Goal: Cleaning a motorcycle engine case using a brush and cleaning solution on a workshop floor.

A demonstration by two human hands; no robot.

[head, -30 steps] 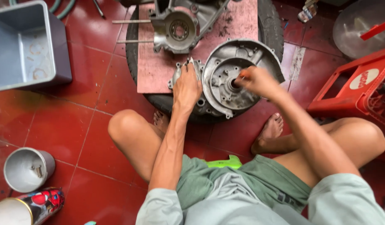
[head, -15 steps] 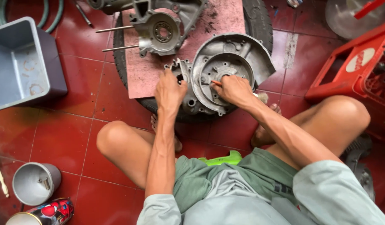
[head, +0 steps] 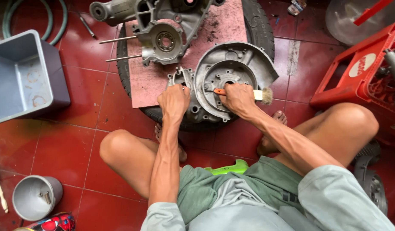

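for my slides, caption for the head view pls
Left hand steadies engine casing while right hand holds paintbrush.

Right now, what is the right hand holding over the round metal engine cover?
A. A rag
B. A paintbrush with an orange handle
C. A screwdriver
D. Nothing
B: the right hand grips a paintbrush, its orange handle pointing into the engine cover and its bristles sticking out to the side.

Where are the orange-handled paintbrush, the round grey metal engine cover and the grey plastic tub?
orange-handled paintbrush (head: 263,95), head view, on its bristles.
round grey metal engine cover (head: 244,60), head view, on its upper rim.
grey plastic tub (head: 56,77), head view, on its right wall.
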